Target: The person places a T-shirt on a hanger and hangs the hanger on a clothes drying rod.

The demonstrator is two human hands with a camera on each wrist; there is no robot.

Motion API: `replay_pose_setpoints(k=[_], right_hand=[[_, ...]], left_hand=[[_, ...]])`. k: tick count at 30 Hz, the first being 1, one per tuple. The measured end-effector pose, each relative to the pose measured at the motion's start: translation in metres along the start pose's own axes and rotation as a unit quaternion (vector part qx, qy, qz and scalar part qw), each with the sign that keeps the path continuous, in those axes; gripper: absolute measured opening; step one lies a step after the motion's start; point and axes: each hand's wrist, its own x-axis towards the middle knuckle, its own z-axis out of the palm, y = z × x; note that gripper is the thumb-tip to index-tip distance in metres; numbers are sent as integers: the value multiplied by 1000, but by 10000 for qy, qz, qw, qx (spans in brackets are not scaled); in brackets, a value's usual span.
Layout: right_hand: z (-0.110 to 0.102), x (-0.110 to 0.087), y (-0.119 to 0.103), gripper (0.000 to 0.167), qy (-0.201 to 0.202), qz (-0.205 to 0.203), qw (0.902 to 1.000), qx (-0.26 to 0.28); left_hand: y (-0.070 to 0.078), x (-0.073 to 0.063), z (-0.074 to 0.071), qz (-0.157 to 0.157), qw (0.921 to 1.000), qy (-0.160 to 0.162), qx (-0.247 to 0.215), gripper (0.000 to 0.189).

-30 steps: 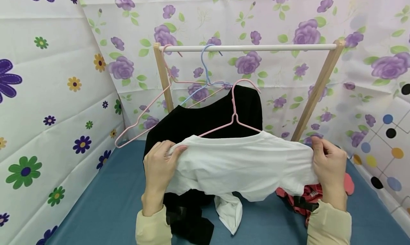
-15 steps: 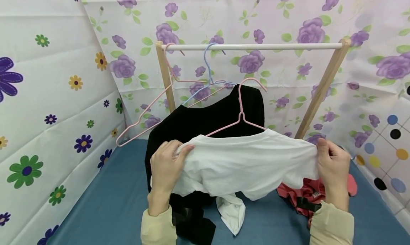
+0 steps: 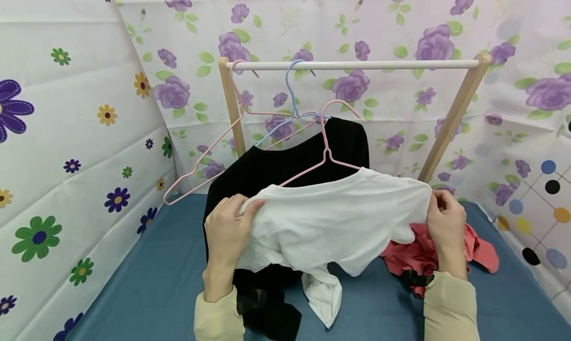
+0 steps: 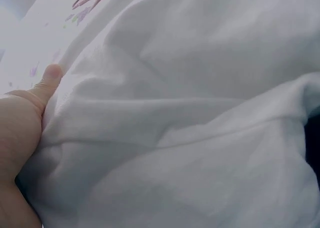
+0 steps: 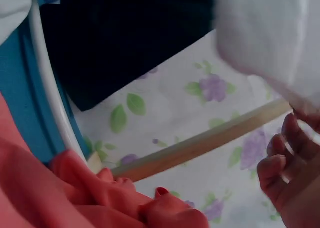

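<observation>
A white shirt is stretched between both hands in the head view, with a pink hanger inside it, hook rising above the neckline. My left hand grips the shirt's left shoulder, thumb lying on the front of the cloth; the left wrist view shows that thumb against the white fabric. At the other end, my right hand pinches the sleeve side. In the right wrist view the fingers of the right hand are curled at the white cloth's edge. Part of the shirt's lower end hangs down over the table.
Behind the shirt stands a rack with a white rail. From it hang a bare pink hanger and a blue hanger bearing a black shirt. Red cloth lies on the blue table cover at the right.
The right hand has moved left and slightly up, still pinching the sleeve side. The pink hanger's hook has risen and shifted left within the white shirt. More red cloth shows.
</observation>
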Motion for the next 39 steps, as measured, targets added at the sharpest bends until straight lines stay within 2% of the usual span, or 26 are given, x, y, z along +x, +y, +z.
replay_pose_setpoints(k=[2,4,9,12,16,21,24,27,30,34,37,39], right_hand=[[4,0,1,26,-201,250,9994,-131],[6,1,3,35,-369,331,9985,-232],[10,2,9,50,-460,36,9988,-149],[14,2,10,42,-439,-116,9988,-189],[17,2,11,23,-764,59,9948,-670],[17,1,15,26,-1180,428,9871,-994],[20,0,17,22,-1171,481,9865,-1036],[23,1,17,16,-987,272,9876,-1193],[24,0,18,27,-801,134,9874,-1361],[24,-3,20,28,-866,393,9876,-1247],[25,-4,20,36,-920,537,9879,-1125],[28,-2,19,37,-871,446,9883,-1169]], left_hand=[[1,1,-1,-12,10000,17,-21,45],[2,1,-1,-42,10000,29,-36,46],[3,1,-3,-214,9997,72,-136,45],[3,2,-6,-300,9994,71,-182,39],[4,3,-8,-347,9992,5,-180,31],[10,2,-9,-380,9992,-27,-145,26],[15,4,-10,-414,9991,18,-132,25],[18,5,-11,-454,9988,38,-160,25],[20,6,-12,-484,9987,1,-176,25],[20,9,-11,-482,9987,-119,-87,25],[20,17,-12,-414,9990,-157,-30,25],[20,23,-12,-356,9993,-116,-35,26]])
